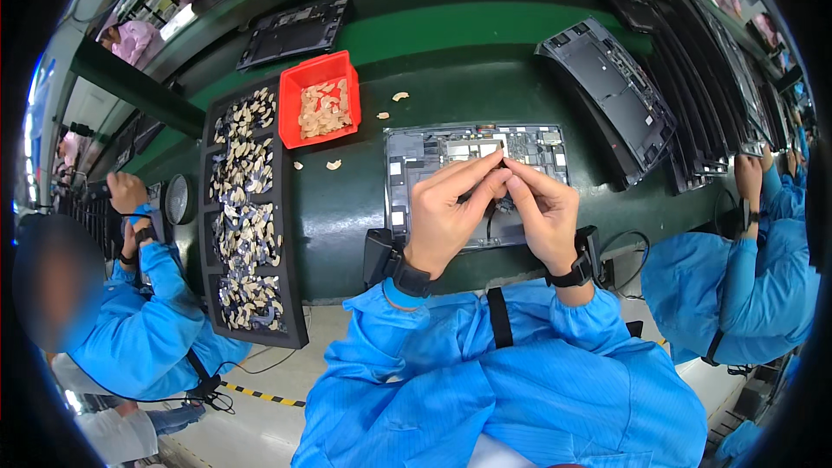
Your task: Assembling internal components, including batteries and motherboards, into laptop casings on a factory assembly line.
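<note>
An open laptop base (414,149) with its inner boards showing lies flat on the green bench in front of me. Over its middle, my left hand (446,217) and my right hand (546,212) meet at the fingertips. Thumb and forefinger are pinched on each hand, around a small dark piece that I cannot make out. A short black cable (490,227) shows below the fingers. My hands cover the central and lower part of the base.
Left of the base stands a red bin (289,111) holding cream-coloured curved pieces, with a few loose on the bench. A long black divided tray (295,295) holds many small parts. More laptop bases (620,91) stack at right; another (295,33) lies behind. Co-workers sit either side.
</note>
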The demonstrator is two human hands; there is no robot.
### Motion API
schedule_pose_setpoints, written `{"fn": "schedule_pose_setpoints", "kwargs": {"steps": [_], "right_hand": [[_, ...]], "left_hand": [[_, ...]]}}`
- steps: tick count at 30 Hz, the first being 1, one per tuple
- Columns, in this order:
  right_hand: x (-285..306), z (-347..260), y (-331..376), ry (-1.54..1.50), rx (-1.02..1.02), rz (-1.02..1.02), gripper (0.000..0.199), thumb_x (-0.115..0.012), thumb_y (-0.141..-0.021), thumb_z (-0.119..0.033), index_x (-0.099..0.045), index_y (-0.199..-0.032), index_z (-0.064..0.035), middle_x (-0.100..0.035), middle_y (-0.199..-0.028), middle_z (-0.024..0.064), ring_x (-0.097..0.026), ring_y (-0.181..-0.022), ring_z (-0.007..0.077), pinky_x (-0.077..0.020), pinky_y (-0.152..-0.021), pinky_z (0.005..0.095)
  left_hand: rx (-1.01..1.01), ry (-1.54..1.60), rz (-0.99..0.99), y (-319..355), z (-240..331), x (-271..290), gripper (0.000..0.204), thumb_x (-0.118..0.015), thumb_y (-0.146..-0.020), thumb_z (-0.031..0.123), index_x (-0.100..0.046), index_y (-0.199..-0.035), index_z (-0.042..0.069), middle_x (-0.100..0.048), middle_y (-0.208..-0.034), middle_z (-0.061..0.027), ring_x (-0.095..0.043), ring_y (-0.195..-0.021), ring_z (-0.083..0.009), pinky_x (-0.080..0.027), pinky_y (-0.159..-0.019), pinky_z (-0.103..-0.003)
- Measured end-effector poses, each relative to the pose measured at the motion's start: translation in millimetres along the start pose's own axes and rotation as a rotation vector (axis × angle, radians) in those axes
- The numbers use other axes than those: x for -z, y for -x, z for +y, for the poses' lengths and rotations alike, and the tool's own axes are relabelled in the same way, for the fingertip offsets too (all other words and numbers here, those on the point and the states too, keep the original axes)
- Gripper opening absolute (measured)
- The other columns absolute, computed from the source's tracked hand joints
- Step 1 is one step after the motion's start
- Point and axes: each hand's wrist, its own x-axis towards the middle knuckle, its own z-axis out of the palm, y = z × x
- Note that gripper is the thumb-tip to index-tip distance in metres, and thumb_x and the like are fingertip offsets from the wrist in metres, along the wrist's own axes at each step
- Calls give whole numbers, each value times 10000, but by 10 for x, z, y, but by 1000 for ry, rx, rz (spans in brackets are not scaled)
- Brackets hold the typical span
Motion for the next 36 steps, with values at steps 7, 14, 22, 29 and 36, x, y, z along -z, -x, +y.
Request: {"fn": "schedule_pose_setpoints", "kwargs": {"steps": [7,14,22,29,36], "right_hand": [[-3,-23,14,33,36,-9,262,-641,-1051,-2,-721,-1295,50,-770,-1110,122,-735,-967,155,-573,-879,275],[2,30,-2,66,72,-12,227,-642,-1049,-1,-738,-1251,43,-765,-1089,116,-729,-1001,158,-571,-890,278],[50,12,-27,-2,-53,-28,201,-603,-1097,-102,-724,-1237,-24,-775,-1115,112,-703,-822,97,-468,-611,202],[16,-26,-72,6,-144,-81,282,-588,-1113,-147,-683,-1344,-17,-791,-1049,117,-676,-739,89,-455,-594,205],[-13,28,-56,62,-41,-100,290,-598,-1103,-116,-693,-1333,34,-791,-1150,144,-721,-1076,152,-554,-938,270]], "left_hand": [[-8,-12,-24,-17,-6,52,218,-764,-942,29,-784,-1154,-16,-793,-980,-171,-774,-813,-263,-597,-706,-338],[-98,-127,-5,-13,11,63,122,-757,-929,27,-729,-1036,-24,-742,-883,-159,-731,-784,-303,-567,-686,-384],[-225,-394,15,-314,-109,534,79,-767,-898,28,-753,-975,26,-739,-818,-85,-671,-666,-141,-526,-608,-303],[29,-343,342,-428,-258,935,161,-762,-937,56,-796,-1086,6,-789,-862,-124,-733,-705,-131,-553,-629,-281],[-298,-251,-143,-150,-233,408,199,-857,-800,54,-818,-993,22,-794,-863,-124,-763,-741,-245,-576,-694,-320]]}}
